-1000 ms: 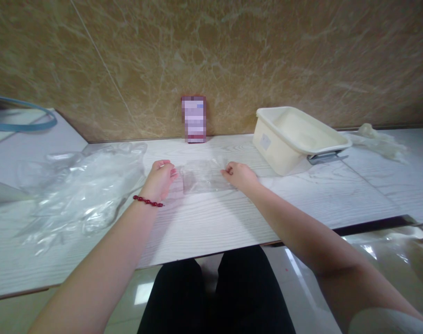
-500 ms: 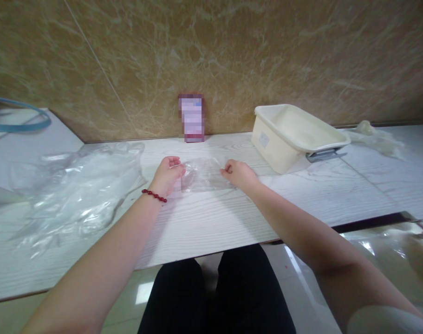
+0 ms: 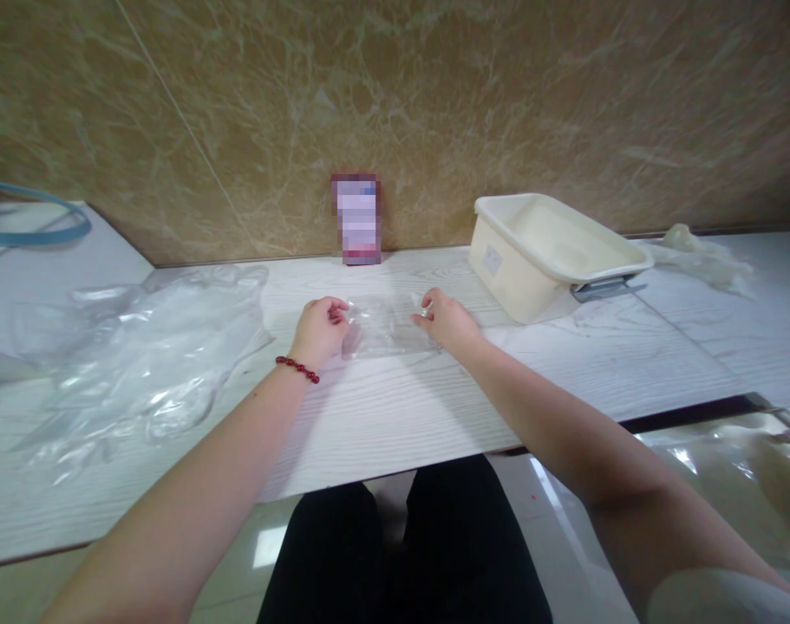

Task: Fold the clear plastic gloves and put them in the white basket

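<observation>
A small clear plastic bag [image 3: 382, 328] lies flat on the white wood-grain table [image 3: 401, 407] in front of me. My left hand [image 3: 320, 328], with a red bead bracelet at the wrist, pinches the bag's left edge with curled fingers. My right hand [image 3: 447, 323] is closed on the bag's right edge. Both hands rest on the tabletop.
A heap of clear plastic bags [image 3: 140, 364] covers the table's left part. A cream plastic tub [image 3: 544, 256] stands at the back right, with crumpled plastic [image 3: 700, 256] beyond it. A small blurred card [image 3: 356, 219] leans on the marble wall. More plastic [image 3: 726, 455] lies low at the right.
My left hand has moved right, onto the small bag's left edge. My right hand has stayed at the right edge.
</observation>
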`<state>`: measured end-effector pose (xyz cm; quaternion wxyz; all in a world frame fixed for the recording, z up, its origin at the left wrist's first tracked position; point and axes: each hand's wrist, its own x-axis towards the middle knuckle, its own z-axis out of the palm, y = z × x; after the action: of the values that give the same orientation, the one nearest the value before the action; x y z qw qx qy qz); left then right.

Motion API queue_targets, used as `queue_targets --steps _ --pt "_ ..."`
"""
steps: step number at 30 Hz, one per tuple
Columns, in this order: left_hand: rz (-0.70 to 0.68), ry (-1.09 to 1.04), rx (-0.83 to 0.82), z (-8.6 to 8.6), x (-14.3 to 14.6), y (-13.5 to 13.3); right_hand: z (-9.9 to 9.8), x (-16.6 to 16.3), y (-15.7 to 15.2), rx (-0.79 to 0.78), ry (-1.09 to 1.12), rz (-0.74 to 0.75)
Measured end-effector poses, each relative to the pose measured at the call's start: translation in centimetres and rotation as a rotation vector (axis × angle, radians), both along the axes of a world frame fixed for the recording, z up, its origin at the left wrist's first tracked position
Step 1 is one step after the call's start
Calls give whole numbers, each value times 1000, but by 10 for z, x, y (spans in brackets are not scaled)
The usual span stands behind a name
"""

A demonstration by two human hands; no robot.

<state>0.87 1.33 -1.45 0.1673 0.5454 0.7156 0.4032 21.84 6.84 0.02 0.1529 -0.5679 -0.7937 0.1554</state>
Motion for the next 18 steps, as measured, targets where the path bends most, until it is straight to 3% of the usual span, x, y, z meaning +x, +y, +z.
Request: queue_targets --steps 3,7,11,15,18 --pt "-32 95 -2 -3 -2 0 0 0 1 -5 5 -3" --pt "-28 63 0 -3 -1 -1 0 1 2 11 5 -2" --pt "7 -64 1 0 1 -2 5 0 -3 167 6 20" --pt "18 -136 -5 2 2 -3 6 -8 -13 350 15 253" --pt "23 -165 -6 2 3 -4 -3 -14 -15 328 -49 381"
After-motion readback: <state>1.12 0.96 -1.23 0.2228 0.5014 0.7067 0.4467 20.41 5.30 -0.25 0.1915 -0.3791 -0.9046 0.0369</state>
